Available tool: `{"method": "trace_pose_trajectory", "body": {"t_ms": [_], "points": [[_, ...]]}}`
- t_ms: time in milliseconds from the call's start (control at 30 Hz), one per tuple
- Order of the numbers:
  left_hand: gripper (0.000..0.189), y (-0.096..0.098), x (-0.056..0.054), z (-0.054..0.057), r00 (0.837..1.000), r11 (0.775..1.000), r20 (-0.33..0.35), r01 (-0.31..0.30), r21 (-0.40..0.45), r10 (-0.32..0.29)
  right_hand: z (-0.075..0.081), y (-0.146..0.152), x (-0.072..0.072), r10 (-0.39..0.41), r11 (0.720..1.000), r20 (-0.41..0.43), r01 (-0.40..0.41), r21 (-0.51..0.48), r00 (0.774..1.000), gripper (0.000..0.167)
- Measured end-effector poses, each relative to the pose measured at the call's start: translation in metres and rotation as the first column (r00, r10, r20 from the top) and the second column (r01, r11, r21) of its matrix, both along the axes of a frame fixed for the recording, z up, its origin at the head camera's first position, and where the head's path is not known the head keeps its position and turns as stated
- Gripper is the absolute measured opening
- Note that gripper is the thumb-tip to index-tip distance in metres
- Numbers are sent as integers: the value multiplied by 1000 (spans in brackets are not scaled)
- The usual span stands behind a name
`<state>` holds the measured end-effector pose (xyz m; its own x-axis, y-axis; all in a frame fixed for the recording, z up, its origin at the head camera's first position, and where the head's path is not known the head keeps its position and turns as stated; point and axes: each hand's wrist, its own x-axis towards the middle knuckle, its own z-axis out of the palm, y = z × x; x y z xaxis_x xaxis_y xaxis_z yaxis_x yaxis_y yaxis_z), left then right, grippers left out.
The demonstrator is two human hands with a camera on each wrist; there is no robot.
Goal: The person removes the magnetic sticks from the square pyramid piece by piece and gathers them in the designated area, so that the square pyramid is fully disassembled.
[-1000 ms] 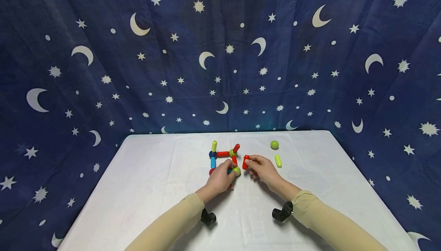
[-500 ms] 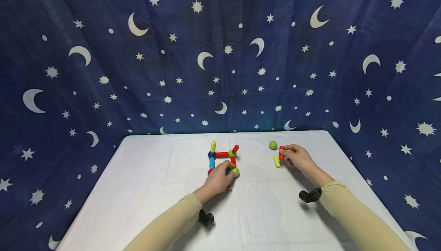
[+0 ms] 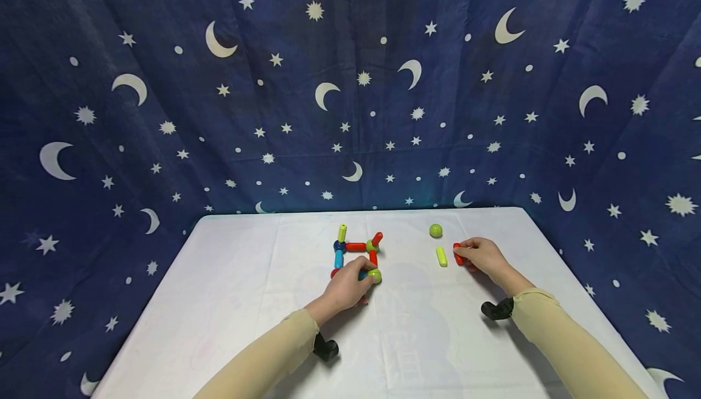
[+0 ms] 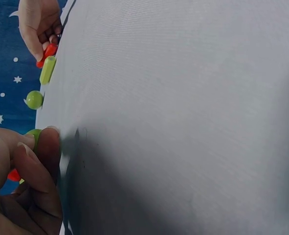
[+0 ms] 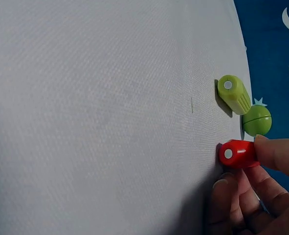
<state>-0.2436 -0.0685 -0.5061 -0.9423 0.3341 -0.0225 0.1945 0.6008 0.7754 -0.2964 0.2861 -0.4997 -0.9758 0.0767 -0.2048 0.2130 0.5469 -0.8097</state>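
Note:
A square frame of magnetic rods and balls (image 3: 356, 247) stands left of centre in the head view, with one yellow-green rod (image 3: 342, 233) and one red rod (image 3: 377, 239) rising from its far corners. My left hand (image 3: 346, 283) pinches its near side by the green corner ball (image 3: 375, 276); the fingers hide most of that side and of the red ball (image 3: 334, 273) at the other near corner. Over to the right, my right hand (image 3: 484, 257) pinches a loose red magnetic rod (image 5: 238, 153) between thumb and fingers, right at the white cloth.
Just left of the right hand lies a loose yellow-green rod (image 3: 442, 256). Behind it sits a loose green ball (image 3: 435, 230). The white-covered table (image 3: 246, 301) ends at the back against a blue star-and-moon curtain (image 3: 350, 113).
My right hand has carried the red rod away from the frame, rightward past the loose yellow-green rod, and lowered it to the cloth. My left hand has stayed at the frame.

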Motion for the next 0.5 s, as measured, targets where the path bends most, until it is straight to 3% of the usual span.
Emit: {"method": "trace_pose_trajectory", "body": {"t_ms": [500], "points": [[19, 0, 1, 1, 1000, 1000, 15, 5, 10, -5, -2, -5, -1, 15, 991, -25, -11, 132, 1000, 39]]}}
